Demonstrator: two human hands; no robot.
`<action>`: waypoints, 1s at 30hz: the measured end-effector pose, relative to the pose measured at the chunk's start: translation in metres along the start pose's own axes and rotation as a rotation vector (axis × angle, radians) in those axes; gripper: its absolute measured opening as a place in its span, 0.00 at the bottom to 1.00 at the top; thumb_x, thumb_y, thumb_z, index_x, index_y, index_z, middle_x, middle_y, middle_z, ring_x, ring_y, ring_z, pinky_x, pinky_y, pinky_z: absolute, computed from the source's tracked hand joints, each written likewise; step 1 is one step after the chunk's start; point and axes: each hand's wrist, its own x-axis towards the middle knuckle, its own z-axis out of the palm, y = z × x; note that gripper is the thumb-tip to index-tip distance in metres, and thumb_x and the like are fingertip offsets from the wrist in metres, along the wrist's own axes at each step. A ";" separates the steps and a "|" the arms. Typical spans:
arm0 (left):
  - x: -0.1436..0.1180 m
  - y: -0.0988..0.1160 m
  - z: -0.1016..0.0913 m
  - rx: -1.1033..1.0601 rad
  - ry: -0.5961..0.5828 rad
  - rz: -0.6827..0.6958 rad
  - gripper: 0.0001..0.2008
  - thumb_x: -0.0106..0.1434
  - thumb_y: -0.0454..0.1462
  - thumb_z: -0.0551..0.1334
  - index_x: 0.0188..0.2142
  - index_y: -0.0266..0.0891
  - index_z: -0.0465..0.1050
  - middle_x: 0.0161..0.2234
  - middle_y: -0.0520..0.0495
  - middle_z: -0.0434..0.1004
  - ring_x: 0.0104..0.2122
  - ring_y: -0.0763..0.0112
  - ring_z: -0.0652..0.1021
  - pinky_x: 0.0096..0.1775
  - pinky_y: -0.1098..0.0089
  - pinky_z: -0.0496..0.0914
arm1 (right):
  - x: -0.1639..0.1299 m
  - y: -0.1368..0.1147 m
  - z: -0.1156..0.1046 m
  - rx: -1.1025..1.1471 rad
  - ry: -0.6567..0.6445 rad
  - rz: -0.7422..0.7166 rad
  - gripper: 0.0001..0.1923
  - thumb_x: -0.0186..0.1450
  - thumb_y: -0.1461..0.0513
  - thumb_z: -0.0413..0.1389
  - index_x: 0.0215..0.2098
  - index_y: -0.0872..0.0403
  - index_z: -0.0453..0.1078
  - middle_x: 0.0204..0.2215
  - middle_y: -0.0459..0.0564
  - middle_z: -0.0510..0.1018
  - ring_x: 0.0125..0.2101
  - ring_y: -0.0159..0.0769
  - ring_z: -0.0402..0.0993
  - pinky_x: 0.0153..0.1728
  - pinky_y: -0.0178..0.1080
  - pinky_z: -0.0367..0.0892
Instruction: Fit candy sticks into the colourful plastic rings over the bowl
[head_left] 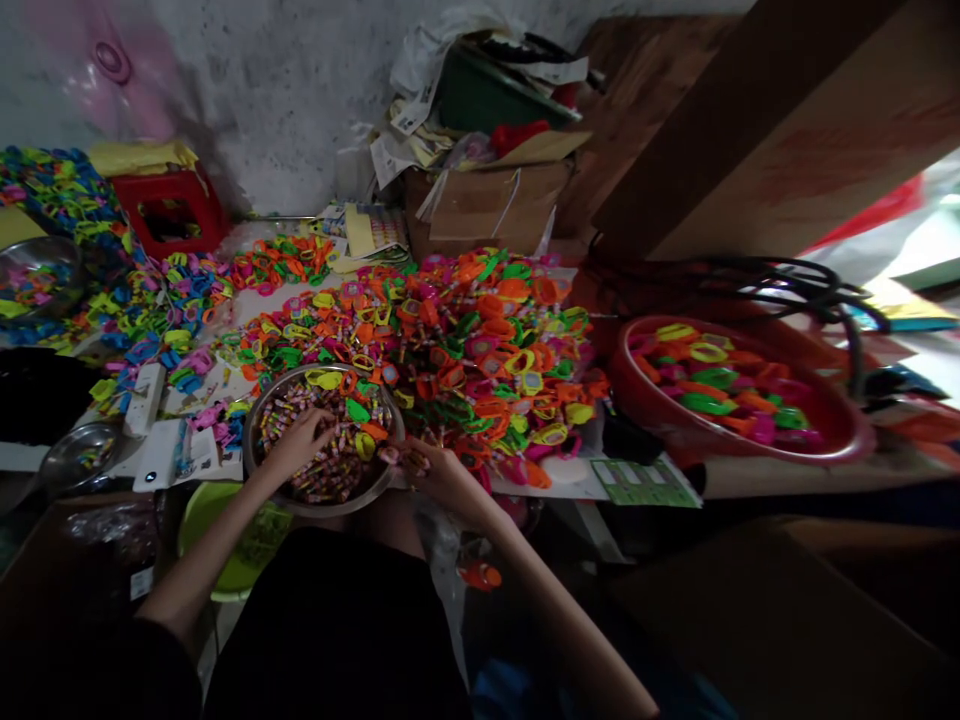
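Note:
My left hand [298, 438] reaches into a round metal bowl [259, 412] filled with small wrapped candies, fingers curled among them. My right hand [441, 470] rests at the bowl's right rim, at the near edge of a big heap of bright plastic toy shells [480, 350] in orange, green, yellow and pink. It pinches a small pink piece; what exactly it is, I cannot tell. A few shells lie inside the bowl too.
A red basin [750, 440] with more shells stands at the right. Blue and yellow shells [157, 310] pile up at the left beside a red stool [171, 212]. Behind the heap sits a cardboard box [487, 205]. A smaller metal bowl [81, 455] is near left.

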 end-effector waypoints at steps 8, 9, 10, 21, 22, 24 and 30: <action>0.060 0.008 0.020 0.121 0.094 -0.008 0.14 0.63 0.40 0.58 0.46 0.36 0.67 0.45 0.40 0.70 0.50 0.57 0.69 0.52 0.58 0.62 | -0.025 0.000 0.005 0.033 -0.134 0.011 0.13 0.62 0.60 0.54 0.43 0.56 0.68 0.32 0.50 0.77 0.34 0.37 0.75 0.33 0.32 0.64; 0.066 0.013 0.022 0.139 0.102 -0.003 0.16 0.63 0.42 0.59 0.47 0.36 0.67 0.46 0.40 0.70 0.50 0.57 0.69 0.52 0.58 0.62 | -0.025 0.001 0.004 0.036 -0.123 0.014 0.13 0.62 0.60 0.54 0.44 0.56 0.68 0.33 0.50 0.77 0.33 0.36 0.75 0.32 0.32 0.64; 0.072 0.017 0.024 0.156 0.109 -0.002 0.17 0.63 0.43 0.58 0.48 0.36 0.66 0.47 0.40 0.70 0.50 0.57 0.69 0.52 0.58 0.62 | -0.026 0.002 0.004 0.042 -0.114 0.014 0.12 0.62 0.60 0.54 0.43 0.56 0.67 0.32 0.49 0.77 0.33 0.36 0.74 0.32 0.31 0.63; 0.097 0.025 0.024 0.219 0.009 -0.070 0.09 0.60 0.37 0.62 0.40 0.35 0.70 0.42 0.40 0.73 0.43 0.57 0.73 0.47 0.60 0.65 | -0.030 0.025 0.008 0.191 -0.023 0.017 0.12 0.61 0.55 0.55 0.34 0.57 0.65 0.25 0.45 0.71 0.26 0.27 0.65 0.27 0.27 0.59; 0.093 0.026 0.020 0.214 0.017 -0.062 0.09 0.60 0.37 0.61 0.39 0.36 0.70 0.41 0.41 0.73 0.43 0.58 0.73 0.47 0.61 0.65 | -0.031 0.027 0.008 0.203 -0.009 0.024 0.12 0.61 0.55 0.55 0.35 0.57 0.65 0.25 0.45 0.71 0.26 0.27 0.65 0.27 0.27 0.60; 0.082 0.032 0.011 0.155 0.039 -0.032 0.07 0.61 0.38 0.60 0.38 0.37 0.69 0.40 0.44 0.73 0.42 0.61 0.73 0.47 0.64 0.66 | -0.029 0.031 0.009 0.220 0.039 0.026 0.13 0.62 0.55 0.55 0.35 0.57 0.65 0.26 0.45 0.72 0.27 0.28 0.67 0.29 0.28 0.61; 0.032 0.061 -0.014 -0.274 -0.027 0.019 0.10 0.59 0.42 0.60 0.37 0.38 0.65 0.39 0.47 0.71 0.42 0.65 0.72 0.44 0.67 0.67 | -0.014 0.015 0.012 0.382 0.261 0.083 0.17 0.59 0.51 0.58 0.39 0.56 0.68 0.31 0.50 0.77 0.31 0.33 0.73 0.33 0.33 0.67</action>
